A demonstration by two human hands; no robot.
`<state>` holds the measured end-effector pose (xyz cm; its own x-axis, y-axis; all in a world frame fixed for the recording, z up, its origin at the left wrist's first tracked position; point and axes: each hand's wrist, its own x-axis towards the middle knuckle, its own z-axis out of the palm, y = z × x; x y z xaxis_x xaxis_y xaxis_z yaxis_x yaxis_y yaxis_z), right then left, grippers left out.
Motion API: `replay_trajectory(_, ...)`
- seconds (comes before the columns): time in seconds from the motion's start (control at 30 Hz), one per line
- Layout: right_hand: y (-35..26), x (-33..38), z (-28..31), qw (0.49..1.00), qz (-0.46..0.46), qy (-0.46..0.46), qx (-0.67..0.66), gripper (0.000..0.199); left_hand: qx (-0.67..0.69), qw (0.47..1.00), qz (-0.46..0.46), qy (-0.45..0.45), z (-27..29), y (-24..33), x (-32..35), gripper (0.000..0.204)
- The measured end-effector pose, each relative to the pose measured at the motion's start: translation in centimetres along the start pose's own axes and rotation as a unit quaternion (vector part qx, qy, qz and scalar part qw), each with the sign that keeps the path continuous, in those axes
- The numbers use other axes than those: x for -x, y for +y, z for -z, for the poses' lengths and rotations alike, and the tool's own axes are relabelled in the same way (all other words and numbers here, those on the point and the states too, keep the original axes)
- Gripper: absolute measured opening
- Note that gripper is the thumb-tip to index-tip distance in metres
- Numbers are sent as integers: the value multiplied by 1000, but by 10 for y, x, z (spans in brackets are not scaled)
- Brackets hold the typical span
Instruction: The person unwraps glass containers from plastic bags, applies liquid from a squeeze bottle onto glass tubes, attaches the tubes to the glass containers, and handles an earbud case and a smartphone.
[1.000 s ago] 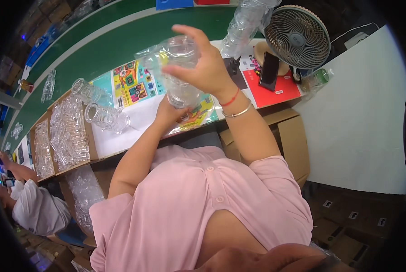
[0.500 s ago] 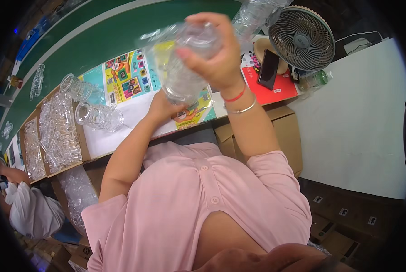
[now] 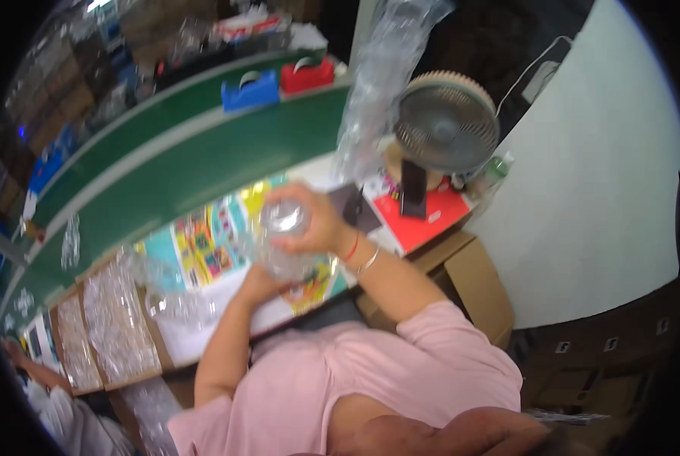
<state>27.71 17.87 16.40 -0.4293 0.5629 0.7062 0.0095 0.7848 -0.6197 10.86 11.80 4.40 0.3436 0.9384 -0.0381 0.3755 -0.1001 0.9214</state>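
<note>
- Right hand (image 3: pixel 318 222): fingers round clear vessel (image 3: pixel 286 219) — steadying it, likely.
- Left hand (image 3: pixel 262 286) beside vessel; fingers hidden, can't tell grip.
- Clear jars (image 3: pixel 174 305) left of vessel — easy reach, probably.

We take this for a packing workshop: a long green strip (image 3: pixel 226 163) runs beyond the far edge of the desk (image 3: pixel 184 346), with a blue tape dispenser (image 3: pixel 250 94) and a red tape dispenser (image 3: pixel 307 76) at its far side; an open box (image 3: pixel 160 346) of clear pieces (image 3: pixel 115 315) fills the left end, another person (image 3: pixel 74 425) is by the near left corner, and brown boxes (image 3: pixel 66 114) pile up behind.
</note>
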Motion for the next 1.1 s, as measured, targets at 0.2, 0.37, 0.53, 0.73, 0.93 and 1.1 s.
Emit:
replay_trajectory(0.2, -11, 7, 4, 998, -53, 8, -31, 65, 97, 994, 54, -16, -7, 4, 8, 57)
replay_trajectory(0.37, -1, 14, 5, 998, -7, 40, -44, 68, -29, 1000, 4, -9, -12, -2, 2, 57)
replay_trajectory(0.53, -6, 21, 19, 1000, -18, 8, -20, 80, -40, 999, 22, -1, -13, 4, -11, 51)
replay_trajectory(0.73, 17, 123, 33, 978, -47, 200, -31, 73, -98, 984, -100, 115, -8, -1, -63, 53)
replay_trajectory(0.93, 6, 196, 14, 977, -178, 60, 100, 44, -51, 980, -38, 187, 3, -16, -131, 65)
replay_trajectory(1.1, 22, 214, 10, 963, -233, 110, 76, 36, -35, 980, -24, 197, 1, -34, -141, 69)
